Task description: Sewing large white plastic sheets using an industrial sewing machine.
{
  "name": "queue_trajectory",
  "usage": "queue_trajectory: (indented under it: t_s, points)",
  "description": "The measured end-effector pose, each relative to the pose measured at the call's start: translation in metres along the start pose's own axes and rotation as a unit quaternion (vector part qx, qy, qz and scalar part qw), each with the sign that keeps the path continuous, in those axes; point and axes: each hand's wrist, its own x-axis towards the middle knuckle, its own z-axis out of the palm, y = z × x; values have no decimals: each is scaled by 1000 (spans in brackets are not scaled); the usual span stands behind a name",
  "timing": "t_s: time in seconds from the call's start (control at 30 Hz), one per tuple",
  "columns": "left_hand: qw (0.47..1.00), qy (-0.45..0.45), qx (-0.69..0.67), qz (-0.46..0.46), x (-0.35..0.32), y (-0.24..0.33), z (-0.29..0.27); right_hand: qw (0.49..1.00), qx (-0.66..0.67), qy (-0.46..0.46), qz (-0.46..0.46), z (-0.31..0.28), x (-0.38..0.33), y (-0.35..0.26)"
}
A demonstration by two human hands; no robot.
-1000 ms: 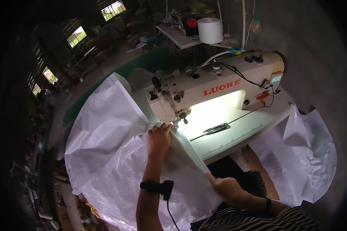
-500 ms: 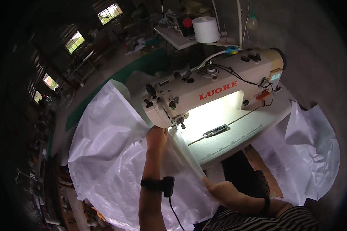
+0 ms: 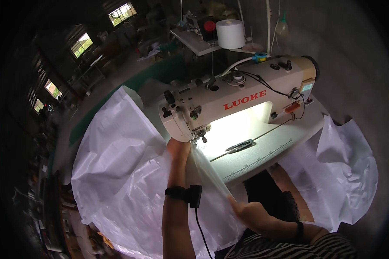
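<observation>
A large white plastic sheet [image 3: 116,129] spreads over the left side, and its edge runs from the needle area of a sewing machine [image 3: 242,99] down toward me. My left hand [image 3: 178,149] lies on the sheet beside the presser foot [image 3: 195,142]; its fingers are mostly hidden behind the machine head. Lower right, my right hand [image 3: 249,214] is closed, pinching the sheet's edge and drawing it taut. Thread snips [image 3: 240,146] rest on the lit machine bed, to the right of the needle.
Another white sheet part [image 3: 348,172] hangs off the table's right side. A white thread cone [image 3: 230,34] stands behind the machine near a small shelf [image 3: 194,41]. A dark cable [image 3: 202,235] trails from the device on my left wrist. Green cloth [image 3: 103,101] lies beyond.
My left forearm has swung slightly right, while that hand stays by the presser foot. My right hand keeps its pinch on the sheet's edge. The view has shifted a little.
</observation>
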Motion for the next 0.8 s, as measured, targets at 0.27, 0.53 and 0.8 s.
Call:
queue_trajectory:
  t_s: [0.27,0.53,0.8]
  points:
    - [994,26,1,102,-75,15,-45,1000,-14,-24,3,7,5,3]
    - [978,-103,175,47,-134,-37,-80,998,-32,43,14,13,72,5]
    - [983,-42,161,77,-41,-101,-62,998,8,57,-14,37,160,20]
